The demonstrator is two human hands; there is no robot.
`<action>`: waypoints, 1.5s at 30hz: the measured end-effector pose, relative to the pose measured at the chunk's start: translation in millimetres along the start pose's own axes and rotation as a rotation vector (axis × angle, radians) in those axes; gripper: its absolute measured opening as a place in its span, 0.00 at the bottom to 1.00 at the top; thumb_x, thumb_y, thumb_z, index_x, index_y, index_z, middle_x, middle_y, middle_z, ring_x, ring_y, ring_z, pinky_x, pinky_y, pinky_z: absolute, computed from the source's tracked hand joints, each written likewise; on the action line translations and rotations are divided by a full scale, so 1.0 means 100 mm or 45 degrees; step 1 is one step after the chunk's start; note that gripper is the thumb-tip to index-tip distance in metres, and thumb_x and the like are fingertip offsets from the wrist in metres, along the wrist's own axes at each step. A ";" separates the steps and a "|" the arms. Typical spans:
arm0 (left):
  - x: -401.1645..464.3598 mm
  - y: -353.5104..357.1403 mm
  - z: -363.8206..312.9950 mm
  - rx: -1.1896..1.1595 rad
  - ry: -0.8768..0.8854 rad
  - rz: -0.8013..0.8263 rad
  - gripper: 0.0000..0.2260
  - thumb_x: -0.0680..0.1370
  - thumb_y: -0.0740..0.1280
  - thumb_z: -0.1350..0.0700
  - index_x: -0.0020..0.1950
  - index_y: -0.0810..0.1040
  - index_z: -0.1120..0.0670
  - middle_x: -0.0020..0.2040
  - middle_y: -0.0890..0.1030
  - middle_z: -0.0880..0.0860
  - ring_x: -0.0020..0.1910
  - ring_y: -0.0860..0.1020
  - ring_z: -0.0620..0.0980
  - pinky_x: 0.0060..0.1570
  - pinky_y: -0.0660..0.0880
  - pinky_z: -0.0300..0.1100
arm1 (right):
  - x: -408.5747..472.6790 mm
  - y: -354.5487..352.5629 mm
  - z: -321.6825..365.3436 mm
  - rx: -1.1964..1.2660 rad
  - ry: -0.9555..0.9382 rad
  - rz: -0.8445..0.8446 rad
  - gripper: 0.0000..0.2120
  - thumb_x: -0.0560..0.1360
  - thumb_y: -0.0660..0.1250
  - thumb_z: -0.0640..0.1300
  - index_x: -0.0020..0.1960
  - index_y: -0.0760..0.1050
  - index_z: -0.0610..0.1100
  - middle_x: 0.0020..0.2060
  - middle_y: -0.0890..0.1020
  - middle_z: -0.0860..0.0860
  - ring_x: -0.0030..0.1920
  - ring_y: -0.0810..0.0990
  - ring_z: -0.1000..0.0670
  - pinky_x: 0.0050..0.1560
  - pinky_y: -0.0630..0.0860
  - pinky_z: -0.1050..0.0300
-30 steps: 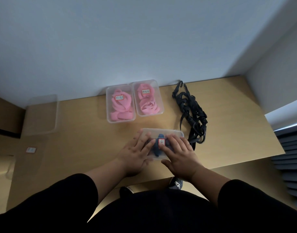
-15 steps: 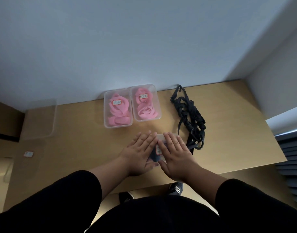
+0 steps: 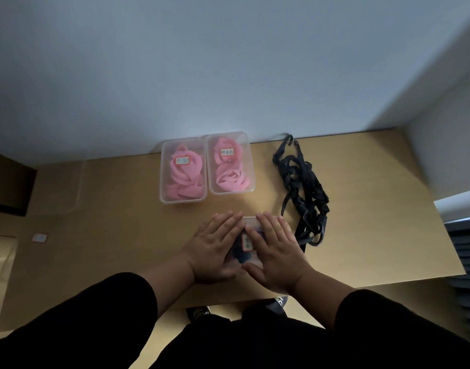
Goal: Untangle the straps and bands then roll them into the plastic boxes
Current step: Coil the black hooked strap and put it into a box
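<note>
A clear plastic box (image 3: 247, 242) with a labelled lid and dark blue bands inside sits near the table's front edge. My left hand (image 3: 213, 249) and my right hand (image 3: 277, 253) lie flat on its lid, fingers straight, side by side, hiding most of the box. Two closed clear boxes of rolled pink bands stand behind: the left pink box (image 3: 182, 173) and the right pink box (image 3: 230, 163). A tangled bundle of black straps (image 3: 304, 193) with hooks lies on the table to the right of my right hand.
The wooden table (image 3: 361, 235) meets a grey wall at the back. A clear empty container (image 3: 60, 187) stands at the far left. A small white tag (image 3: 39, 237) lies left of it. Dark blinds (image 3: 465, 275) are at the right edge.
Both hands have slid further onto the lid and flattened, covering more of the blue-band box. The camera view shifted slightly; the pink boxes and black straps stayed put.
</note>
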State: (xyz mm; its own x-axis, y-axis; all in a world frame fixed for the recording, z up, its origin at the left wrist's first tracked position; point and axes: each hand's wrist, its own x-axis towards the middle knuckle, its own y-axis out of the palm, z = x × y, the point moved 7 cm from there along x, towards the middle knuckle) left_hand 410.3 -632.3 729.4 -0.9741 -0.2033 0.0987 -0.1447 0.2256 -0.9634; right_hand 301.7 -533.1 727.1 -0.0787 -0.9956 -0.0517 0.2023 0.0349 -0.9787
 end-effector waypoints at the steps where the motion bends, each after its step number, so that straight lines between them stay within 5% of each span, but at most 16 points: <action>1: 0.00 0.00 0.01 -0.014 -0.009 -0.009 0.42 0.72 0.61 0.31 0.76 0.67 0.58 0.77 0.65 0.57 0.77 0.63 0.56 0.74 0.58 0.54 | 0.00 0.00 0.00 0.015 0.000 -0.008 0.38 0.78 0.53 0.70 0.78 0.63 0.46 0.78 0.60 0.39 0.79 0.56 0.38 0.78 0.51 0.37; 6: -0.01 -0.06 0.10 -0.194 -0.215 -0.082 0.26 0.79 0.59 0.47 0.73 0.71 0.59 0.76 0.68 0.58 0.75 0.65 0.55 0.73 0.58 0.50 | 0.01 0.00 -0.04 0.012 -0.064 -0.054 0.33 0.80 0.54 0.64 0.78 0.63 0.45 0.78 0.61 0.39 0.80 0.55 0.39 0.78 0.55 0.38; 10: -0.12 -0.13 0.24 -0.318 -0.472 -0.166 0.20 0.78 0.61 0.46 0.64 0.79 0.56 0.62 0.79 0.55 0.58 0.75 0.54 0.61 0.72 0.49 | 0.01 -0.06 -0.04 -0.076 -0.127 -0.115 0.31 0.80 0.56 0.61 0.77 0.65 0.45 0.77 0.63 0.38 0.78 0.59 0.37 0.75 0.61 0.33; 15: -0.43 -0.08 0.43 -0.717 -0.979 -0.079 0.14 0.78 0.70 0.51 0.61 0.76 0.54 0.47 0.78 0.51 0.44 0.75 0.49 0.45 0.70 0.41 | 0.03 -0.19 -0.30 0.182 0.497 -0.146 0.35 0.76 0.63 0.65 0.75 0.64 0.46 0.74 0.68 0.42 0.73 0.66 0.40 0.71 0.67 0.41; 17: -0.54 -0.03 0.44 -0.758 -1.051 0.007 0.06 0.79 0.68 0.52 0.51 0.77 0.54 0.41 0.78 0.49 0.39 0.76 0.49 0.40 0.68 0.41 | 0.03 -0.17 -0.42 0.472 0.726 -0.090 0.34 0.76 0.67 0.61 0.73 0.67 0.42 0.68 0.73 0.42 0.67 0.72 0.42 0.66 0.72 0.45; 19: -0.66 0.01 0.45 -0.907 -1.172 0.040 0.08 0.80 0.67 0.53 0.44 0.75 0.56 0.35 0.78 0.50 0.32 0.76 0.49 0.34 0.70 0.41 | 0.02 -0.17 -0.46 0.788 0.983 -0.035 0.25 0.76 0.69 0.59 0.65 0.72 0.44 0.55 0.79 0.47 0.53 0.79 0.47 0.51 0.79 0.49; 22: -0.81 0.08 0.37 -1.317 -1.301 0.067 0.09 0.82 0.65 0.58 0.43 0.71 0.57 0.30 0.75 0.55 0.24 0.75 0.50 0.26 0.73 0.41 | 0.12 -0.27 -0.35 0.746 0.972 0.022 0.13 0.79 0.67 0.56 0.47 0.77 0.46 0.39 0.80 0.51 0.38 0.79 0.52 0.37 0.77 0.53; 29: -1.11 0.02 0.40 -1.504 -1.342 0.038 0.08 0.83 0.62 0.60 0.44 0.69 0.58 0.29 0.74 0.55 0.25 0.77 0.50 0.27 0.74 0.39 | 0.27 -0.12 0.08 1.317 1.040 0.323 0.10 0.83 0.63 0.43 0.49 0.76 0.37 0.38 0.84 0.41 0.36 0.84 0.46 0.37 0.82 0.51; 32: -1.33 -0.05 0.45 -1.538 -1.356 -0.006 0.07 0.83 0.62 0.60 0.45 0.69 0.59 0.30 0.75 0.56 0.26 0.77 0.50 0.29 0.73 0.39 | 0.32 -0.11 0.34 1.380 0.997 0.365 0.10 0.83 0.61 0.41 0.51 0.74 0.32 0.39 0.83 0.38 0.33 0.82 0.48 0.31 0.78 0.60; 38: -2.04 -0.18 0.71 -1.534 -1.501 -0.203 0.10 0.82 0.64 0.59 0.41 0.70 0.57 0.36 0.75 0.57 0.33 0.76 0.53 0.39 0.79 0.56 | 0.63 0.03 0.95 1.422 0.900 0.444 0.09 0.83 0.62 0.42 0.52 0.73 0.35 0.39 0.82 0.40 0.34 0.82 0.47 0.35 0.79 0.56; 45: -2.59 -0.45 1.18 -1.426 -1.653 -0.420 0.12 0.82 0.65 0.57 0.39 0.70 0.54 0.36 0.73 0.58 0.37 0.74 0.53 0.41 0.79 0.57 | 1.17 0.10 1.65 1.455 0.842 0.459 0.08 0.79 0.67 0.36 0.58 0.75 0.40 0.45 0.84 0.41 0.42 0.83 0.46 0.39 0.80 0.56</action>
State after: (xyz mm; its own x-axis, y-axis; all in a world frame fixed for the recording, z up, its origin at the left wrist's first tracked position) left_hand 689.2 -702.3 718.1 -0.2032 -0.8116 -0.5477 -0.8767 0.3999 -0.2673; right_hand 455.0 -663.4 744.2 -0.2326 -0.7082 -0.6666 0.9711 -0.1311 -0.1996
